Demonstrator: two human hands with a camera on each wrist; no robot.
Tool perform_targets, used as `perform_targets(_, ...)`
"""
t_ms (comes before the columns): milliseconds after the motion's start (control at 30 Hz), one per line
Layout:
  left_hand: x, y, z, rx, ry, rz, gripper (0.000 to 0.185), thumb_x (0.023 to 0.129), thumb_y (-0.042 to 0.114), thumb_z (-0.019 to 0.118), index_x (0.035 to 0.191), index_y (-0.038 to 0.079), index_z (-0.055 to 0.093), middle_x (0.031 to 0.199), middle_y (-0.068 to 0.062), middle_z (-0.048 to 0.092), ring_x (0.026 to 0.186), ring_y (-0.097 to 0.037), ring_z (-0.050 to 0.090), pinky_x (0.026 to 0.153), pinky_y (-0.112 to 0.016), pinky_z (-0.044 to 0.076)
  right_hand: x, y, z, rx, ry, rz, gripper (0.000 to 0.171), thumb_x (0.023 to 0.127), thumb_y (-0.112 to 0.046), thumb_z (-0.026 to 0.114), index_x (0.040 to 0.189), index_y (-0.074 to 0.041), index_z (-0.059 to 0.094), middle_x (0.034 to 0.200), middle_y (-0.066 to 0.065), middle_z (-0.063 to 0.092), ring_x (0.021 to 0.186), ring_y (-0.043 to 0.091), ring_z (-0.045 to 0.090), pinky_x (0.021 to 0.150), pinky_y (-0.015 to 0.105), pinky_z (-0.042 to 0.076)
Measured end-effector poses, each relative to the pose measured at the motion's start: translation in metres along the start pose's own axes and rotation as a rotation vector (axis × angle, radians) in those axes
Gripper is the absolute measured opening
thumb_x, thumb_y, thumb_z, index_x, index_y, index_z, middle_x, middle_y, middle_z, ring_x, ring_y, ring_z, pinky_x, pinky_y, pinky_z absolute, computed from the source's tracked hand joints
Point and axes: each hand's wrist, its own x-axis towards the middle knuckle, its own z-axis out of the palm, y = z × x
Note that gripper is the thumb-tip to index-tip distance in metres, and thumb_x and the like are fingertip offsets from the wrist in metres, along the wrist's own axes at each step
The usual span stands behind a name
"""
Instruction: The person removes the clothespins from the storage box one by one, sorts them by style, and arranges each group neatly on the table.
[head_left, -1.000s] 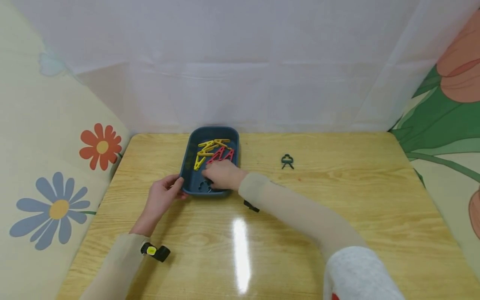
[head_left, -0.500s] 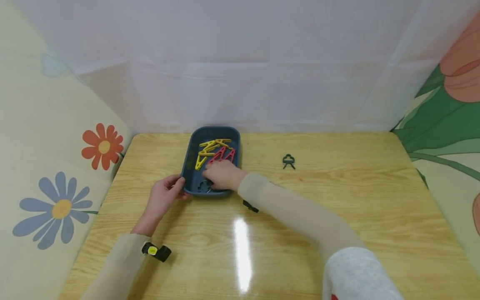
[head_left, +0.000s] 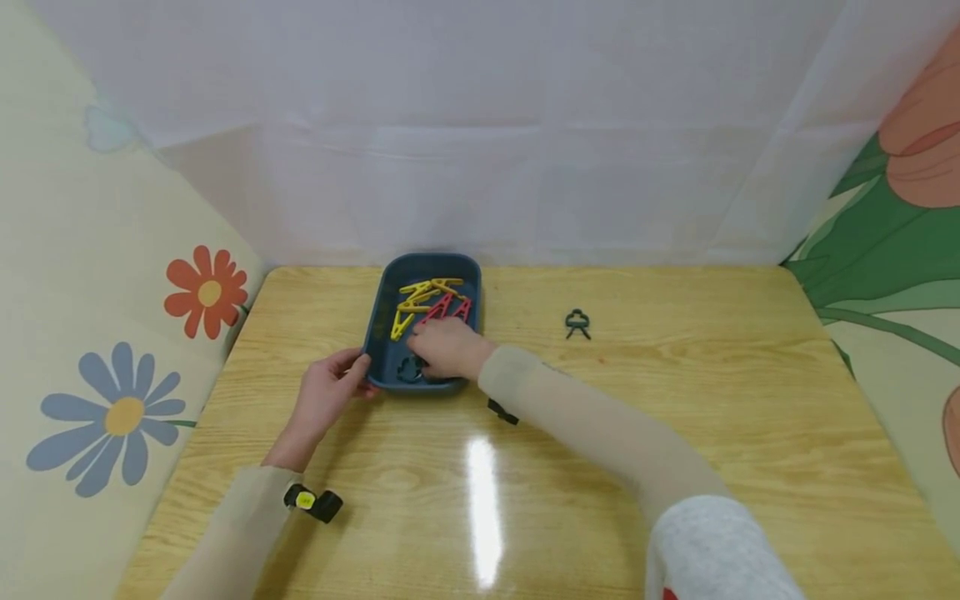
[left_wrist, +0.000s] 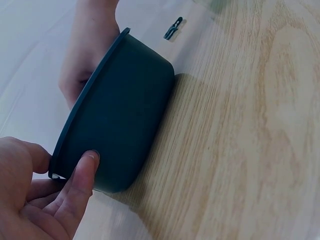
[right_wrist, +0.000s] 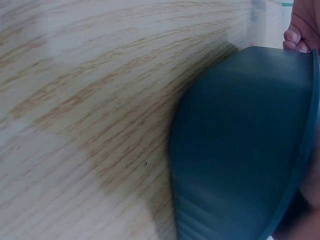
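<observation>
gripping the near left corner of the dark blue tray (head_left: 380, 329), the left hand (head_left: 324, 398) curls its fingers and thumb on the rim. the right hand (head_left: 447, 348) reaches inside, over a dark clip (head_left: 408, 369); its grasp cannot be told. yellow clips (head_left: 415, 300) and red clips (head_left: 447, 309) lie further back; another dark clip (head_left: 577, 323) sits apart on the wooden table (head_left: 675, 400).

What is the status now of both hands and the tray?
Left hand grips the tray at its near left corner. Right hand is inside the tray over a dark clip; grip unclear. Another dark clip lies apart on the table.
</observation>
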Motion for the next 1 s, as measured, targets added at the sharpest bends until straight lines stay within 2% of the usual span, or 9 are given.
perform_targets(500,0.001,0.001,0.0,-0.006,-0.005,-0.013,0.047,0.111,0.019,0.05,0.143,-0.016,0.05,0.115,-0.036,0.067,0.07,-0.005,0.07,0.069,-0.025,0.064,-0.007,0.008,-0.009,0.006,0.077,0.019,0.045,0.098,-0.044,0.072,0.133,-0.016,0.065,0.126,0.001,0.065,0.116,0.018,0.062,0.104,0.04,0.053)
perform_targets(767,0.0,0.0,0.002,-0.019,0.012,0.015,0.045,0.11,0.017,0.052,0.14,-0.017,0.053,0.112,-0.036,0.068,0.067,-0.004,0.07,0.068,-0.026,0.064,-0.031,0.024,-0.029,0.033,0.144,0.055,0.035,0.1,-0.039,0.068,0.127,-0.016,0.066,0.121,0.001,0.064,0.111,0.019,0.061,0.094,0.039,0.054)
perform_targets(1000,0.001,-0.001,0.002,-0.026,0.011,0.024,0.047,0.11,0.018,0.052,0.141,-0.018,0.051,0.118,-0.04,0.066,0.067,-0.004,0.071,0.067,-0.026,0.064,-0.062,0.056,-0.036,0.074,0.237,0.103,0.034,0.1,-0.032,0.069,0.126,-0.01,0.067,0.118,0.006,0.065,0.105,0.022,0.062,0.089,0.039,0.056)
